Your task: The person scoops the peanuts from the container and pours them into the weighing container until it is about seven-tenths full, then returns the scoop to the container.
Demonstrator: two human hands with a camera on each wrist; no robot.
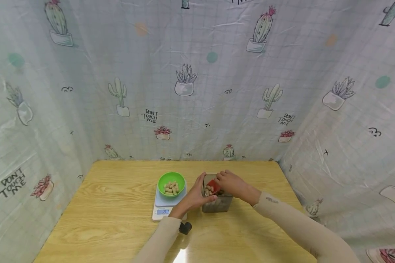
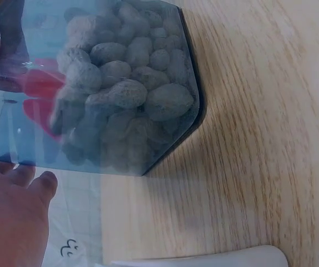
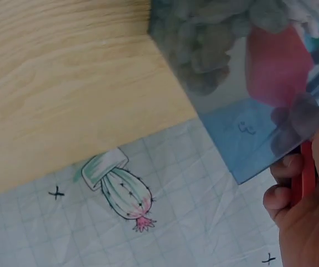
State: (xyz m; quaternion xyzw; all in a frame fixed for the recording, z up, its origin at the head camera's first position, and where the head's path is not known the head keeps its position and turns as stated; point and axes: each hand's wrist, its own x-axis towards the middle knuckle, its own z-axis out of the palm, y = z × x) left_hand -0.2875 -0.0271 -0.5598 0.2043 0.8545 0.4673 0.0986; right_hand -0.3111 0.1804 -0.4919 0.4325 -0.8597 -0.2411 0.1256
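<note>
A clear bluish plastic container stands on the table with unshelled peanuts inside. My left hand holds the container at its left side, thumb toward the front and fingers along the rim. My right hand grips the handle of a red scoop, whose head is inside the container with peanuts in it. Through the container wall, the scoop also shows in the right wrist view. Left of the container, a green bowl with several peanuts rests on a white kitchen scale.
Both stand on a wood-grain table. The scale's lit display reads about 261; a decimal point cannot be made out. A cactus-print curtain hangs behind the table and along both sides. The left forearm passes close to the scale's front right corner.
</note>
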